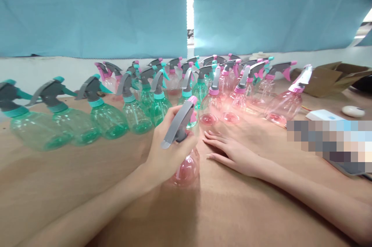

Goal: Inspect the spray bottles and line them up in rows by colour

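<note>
A clear pink spray bottle (186, 167) with a grey and pink trigger head stands upright in front of me. My left hand (167, 146) is wrapped round its neck, just under the head. To the right of it my right hand (232, 150) lies flat on the wooden table (238, 212), fingers stretched toward the bottle but apart from it. Close behind my hands are a pink spray bottle (210, 107) and a green spray bottle (161, 103). The left hand's fingertips are partly hidden by the bottle's head.
Several green spray bottles (109, 119) line the left side, with more green and pink ones behind. A pink bottle with a white head (285, 103) stands at right. Beyond it are an open cardboard box (334, 78), a white mouse (353, 111) and a blurred-out device. Blue curtains (93, 10) hang behind.
</note>
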### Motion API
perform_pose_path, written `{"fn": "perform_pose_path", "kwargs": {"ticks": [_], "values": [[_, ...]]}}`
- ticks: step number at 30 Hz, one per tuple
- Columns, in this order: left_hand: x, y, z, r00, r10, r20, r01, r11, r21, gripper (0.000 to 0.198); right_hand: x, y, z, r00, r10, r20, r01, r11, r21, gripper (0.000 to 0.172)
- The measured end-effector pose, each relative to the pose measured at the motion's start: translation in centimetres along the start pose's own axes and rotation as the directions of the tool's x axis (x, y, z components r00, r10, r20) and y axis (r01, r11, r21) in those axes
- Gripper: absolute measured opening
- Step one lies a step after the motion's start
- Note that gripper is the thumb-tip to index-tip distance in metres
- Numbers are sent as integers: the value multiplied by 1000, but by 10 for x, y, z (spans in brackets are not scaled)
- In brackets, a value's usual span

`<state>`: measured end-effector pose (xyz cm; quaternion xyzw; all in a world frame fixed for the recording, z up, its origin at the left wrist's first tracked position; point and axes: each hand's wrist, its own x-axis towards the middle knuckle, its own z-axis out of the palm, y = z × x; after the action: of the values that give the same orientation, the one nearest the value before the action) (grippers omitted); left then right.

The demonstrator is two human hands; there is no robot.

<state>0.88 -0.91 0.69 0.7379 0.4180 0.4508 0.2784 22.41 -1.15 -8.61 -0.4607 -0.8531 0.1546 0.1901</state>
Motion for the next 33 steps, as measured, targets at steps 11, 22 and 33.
{"fn": "perform_pose_path", "kwargs": {"ticks": [11, 22, 33], "values": [[-2, -8, 2, 1000, 3, -5, -3, 1000, 4, 37, -1, 2, 1, 1000, -6, -11, 6, 1000, -6, 57], [-3, 0, -1, 999, -33, 33, 32, 999, 26, 38, -1, 2, 1, 1000, -6, 12, 7, 1000, -23, 58], [1, -13, 2, 999, 26, 36, -24, 999, -43, 45, 0, 1, -1, 999, -11, 33, 13, 999, -41, 62]]}}
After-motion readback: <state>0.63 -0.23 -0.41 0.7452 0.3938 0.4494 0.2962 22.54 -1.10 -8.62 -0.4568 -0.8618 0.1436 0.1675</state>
